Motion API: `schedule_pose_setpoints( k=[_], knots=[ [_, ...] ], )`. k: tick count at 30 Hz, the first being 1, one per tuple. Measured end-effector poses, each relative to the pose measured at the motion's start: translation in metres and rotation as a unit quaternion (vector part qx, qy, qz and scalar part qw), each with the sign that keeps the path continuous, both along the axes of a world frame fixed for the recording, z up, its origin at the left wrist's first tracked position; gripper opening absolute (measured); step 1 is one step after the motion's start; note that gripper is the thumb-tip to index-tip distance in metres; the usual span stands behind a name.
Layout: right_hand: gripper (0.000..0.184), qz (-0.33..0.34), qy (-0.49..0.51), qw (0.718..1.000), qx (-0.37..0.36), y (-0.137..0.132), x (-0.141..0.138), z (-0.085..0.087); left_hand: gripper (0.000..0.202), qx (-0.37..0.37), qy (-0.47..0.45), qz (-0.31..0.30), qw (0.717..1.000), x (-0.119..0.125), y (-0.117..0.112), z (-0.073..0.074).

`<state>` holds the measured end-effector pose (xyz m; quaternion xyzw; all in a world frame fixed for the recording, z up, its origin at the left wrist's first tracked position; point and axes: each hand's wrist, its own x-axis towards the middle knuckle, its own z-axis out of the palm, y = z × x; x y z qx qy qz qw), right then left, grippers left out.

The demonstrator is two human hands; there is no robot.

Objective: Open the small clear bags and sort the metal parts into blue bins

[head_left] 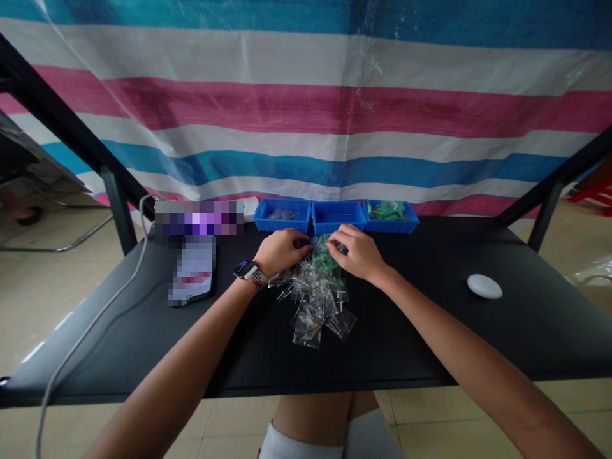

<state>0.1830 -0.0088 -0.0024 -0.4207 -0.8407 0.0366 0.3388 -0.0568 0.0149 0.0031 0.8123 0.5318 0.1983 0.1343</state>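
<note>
At the bench (pixel 430 331) centre lies a heap of small clear bags (pixel 318 303) holding thin-legged parts, some green, and at its 12 o'clock end the left hand (pixel 282 250) and right hand (pixel 357 252) meet, fingers curled, pinching one green-filled bag (pixel 324 255).

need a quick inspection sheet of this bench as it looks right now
surface: black table, matte, bare at the near edge
job's things: pile of small clear bags at centre, one with green parts; three blue bins in a row at the far edge
clutter: white oval object to the right; flat device to the left
hands: left hand and right hand both on the far end of the pile, fingers curled; grip not clear
cables: white cable runs across the left side and off the near edge
surroundings: striped tarp behind; tiled floor
</note>
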Motion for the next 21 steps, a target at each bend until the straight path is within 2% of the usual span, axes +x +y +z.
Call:
schedule_pose_setpoints(
  k=[5, 8, 10, 12, 15, 18, 21],
  knots=[
    [0.006, -0.002, 0.003, 0.998, -0.056, 0.0, -0.009, -0.013, 0.015, -0.008, -0.062, -0.033, 0.998, 0.004, -0.002, 0.002],
    [0.005, -0.003, 0.01, 0.998, -0.059, 0.002, -0.011, -0.019, 0.011, -0.014, -0.117, -0.036, 0.992, 0.005, -0.004, 0.004],
    [0.006, -0.004, 0.011, 0.999, -0.052, 0.002, -0.011, -0.021, 0.007, -0.02, -0.184, -0.041, 0.982, 0.005, -0.004, 0.006],
    [0.008, -0.001, 0.017, 0.999, -0.049, 0.002, -0.01, -0.021, 0.009, -0.044, -0.282, -0.049, 0.957, 0.004, -0.003, 0.008],
    [0.009, 0.009, 0.032, 0.998, -0.051, 0.0, -0.009, -0.021, 0.013, -0.09, -0.436, -0.028, 0.895, 0.001, 0.003, 0.009],
    [0.009, 0.017, 0.043, 0.998, -0.046, -0.001, -0.009, -0.022, 0.019, -0.088, -0.542, 0.04, 0.835, -0.005, 0.011, 0.007],
    [0.01, 0.026, 0.057, 0.997, -0.042, 0.001, -0.009, -0.023, 0.028, -0.083, -0.591, 0.113, 0.795, -0.011, 0.018, 0.004]
  ],
)
